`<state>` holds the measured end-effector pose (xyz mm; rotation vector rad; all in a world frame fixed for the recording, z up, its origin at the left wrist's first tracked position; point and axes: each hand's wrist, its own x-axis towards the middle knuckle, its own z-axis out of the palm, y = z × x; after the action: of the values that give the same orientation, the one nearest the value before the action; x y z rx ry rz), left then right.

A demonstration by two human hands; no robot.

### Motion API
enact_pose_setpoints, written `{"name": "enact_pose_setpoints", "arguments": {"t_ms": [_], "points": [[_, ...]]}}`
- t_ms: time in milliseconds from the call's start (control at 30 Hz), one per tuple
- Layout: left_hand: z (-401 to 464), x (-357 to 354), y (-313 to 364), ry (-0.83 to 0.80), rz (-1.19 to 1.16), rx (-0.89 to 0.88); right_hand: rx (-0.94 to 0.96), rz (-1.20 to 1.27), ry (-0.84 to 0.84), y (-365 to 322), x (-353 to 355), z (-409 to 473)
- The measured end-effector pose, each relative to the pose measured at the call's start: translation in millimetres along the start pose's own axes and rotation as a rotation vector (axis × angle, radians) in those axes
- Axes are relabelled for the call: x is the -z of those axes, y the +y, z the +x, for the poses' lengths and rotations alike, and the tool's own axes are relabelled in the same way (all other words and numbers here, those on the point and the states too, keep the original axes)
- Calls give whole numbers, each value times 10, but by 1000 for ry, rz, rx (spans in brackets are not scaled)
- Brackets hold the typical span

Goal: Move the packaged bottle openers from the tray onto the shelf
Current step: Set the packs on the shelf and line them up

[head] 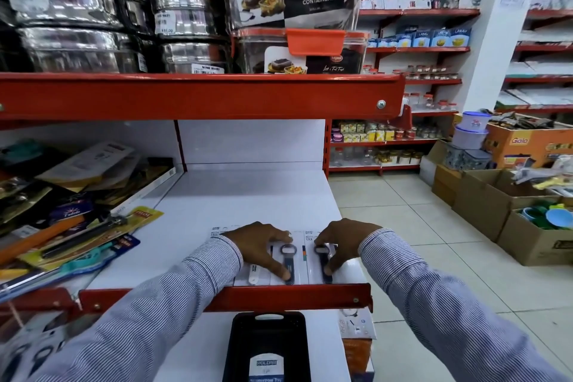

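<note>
Both grips rest spread, clamping nothing: left hand [262, 245] and right hand [339, 242] press flat on the packaged bottle openers [290, 260], likely aligning them at the shelf [248, 192] front edge above the black tray [266, 347].

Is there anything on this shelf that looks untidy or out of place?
Yes. On the white shelf, the carded kitchen tools at the left lie in a loose pile, overlapping at different angles. The white packaged bottle openers under the left hand and right hand lie flat and side by side.
</note>
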<state>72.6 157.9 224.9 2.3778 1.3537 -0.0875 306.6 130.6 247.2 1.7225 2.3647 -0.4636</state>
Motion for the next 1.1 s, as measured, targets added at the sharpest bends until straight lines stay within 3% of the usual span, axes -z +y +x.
{"name": "enact_pose_setpoints", "arguments": {"t_ms": [233,433,767,1100], "points": [[-72,163,-205,3,13,50,-55,145,1,-162,-36,29],[-225,200,-528,-99,145,161,-39,78,2,-384,-140,16],[-284,157,-552,-58,11,159,-59,40,-45,-456,-136,-7],[-217,43,-575,-47,-50,134,-105,132,28,-459,-220,32]]}}
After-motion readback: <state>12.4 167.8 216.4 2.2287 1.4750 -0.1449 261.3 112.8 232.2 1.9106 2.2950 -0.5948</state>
